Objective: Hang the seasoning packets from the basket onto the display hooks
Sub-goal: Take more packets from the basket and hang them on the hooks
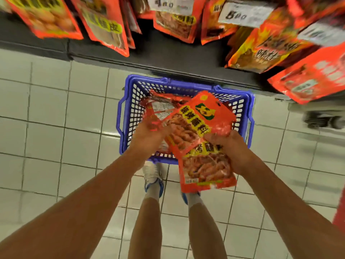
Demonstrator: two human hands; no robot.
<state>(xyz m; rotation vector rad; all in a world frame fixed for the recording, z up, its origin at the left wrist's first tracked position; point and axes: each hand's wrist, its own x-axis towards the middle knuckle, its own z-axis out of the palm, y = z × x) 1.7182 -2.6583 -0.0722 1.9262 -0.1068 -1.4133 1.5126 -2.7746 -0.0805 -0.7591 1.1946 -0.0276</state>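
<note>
A blue plastic basket (128, 109) stands on the tiled floor below me with several red seasoning packets (162, 107) inside. Over it I hold two more red packets. My right hand (233, 150) grips a lower packet (207, 169) at its right edge, and an upper packet (203, 116) fans out above it. My left hand (149, 135) grips the upper packet's left edge. Above, more red packets (173, 23) hang from the display; the hooks themselves are hidden behind them.
A dark shelf base (168, 53) runs along the floor behind the basket. White price tags (244, 14) hang in front of the packets. My feet in white and blue shoes (153, 176) stand right behind the basket. Something dark and blurred (323, 120) lies at the right.
</note>
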